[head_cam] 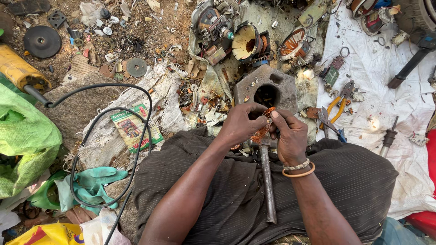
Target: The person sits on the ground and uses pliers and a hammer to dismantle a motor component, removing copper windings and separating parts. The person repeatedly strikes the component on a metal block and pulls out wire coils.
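My left hand (pixel 241 123) and my right hand (pixel 288 136) meet over my lap, both pinching a small bundle of copper wire (pixel 262 130). The fingertips of both hands close on it from either side. Under the hands a long grey metal rod (pixel 268 183) lies along my dark striped garment, pointing toward me. Just beyond the hands sits a heavy grey metal block (pixel 281 86) with a dark hole in its middle. A bangle and a bead bracelet ring my right wrist.
Yellow-handled pliers (pixel 339 105) and other hand tools lie on a white cloth (pixel 386 81) at right. Copper-wound coils (pixel 249 43) and motor parts lie ahead. A black cable (pixel 136 149) loops at left beside a green sack (pixel 25 140), teal gloves (pixel 91 183) and a yellow power tool (pixel 20 70).
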